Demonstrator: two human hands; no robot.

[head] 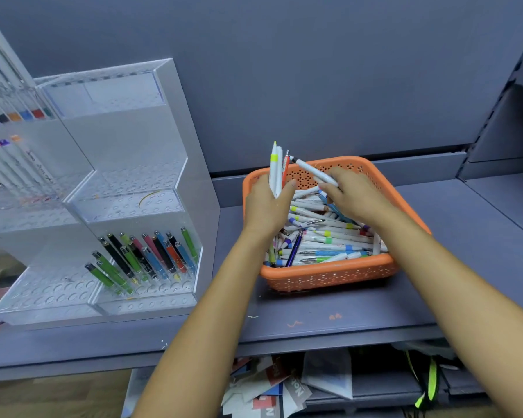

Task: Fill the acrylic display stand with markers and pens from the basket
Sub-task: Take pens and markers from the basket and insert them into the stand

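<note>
Left hand (269, 203): centre of frame, over the left end of the basket, fingers curled round a small bundle of pens (277, 170). The bundle stands nearly upright; it is mostly white barrels, one with a yellow band and tip, plus one orange barrel.

Right hand (354, 197): just right of the left hand, over the rear half of the basket, fingers pinching a single white marker (313, 171). The marker's dark-capped end points up and left, towards the bundle.

Orange basket (329, 277): perforated plastic, centre of frame, resting on the blue-grey shelf (314, 315). It holds a loose heap of pens (323, 236), mostly white with coloured bands, lying at mixed angles.

Acrylic display stand (127, 146): left of frame, on the same shelf, well apart from the basket. It is clear and stepped in tiers, with rows of round holes. The lowest tier's right compartment holds slanted coloured pens (145, 257) in green, black, blue, pink and orange. White markers with coloured caps (9, 86) lean in the tiers at upper left.

Below the shelf edge, bottom centre: scattered printed papers (278, 387).
</note>
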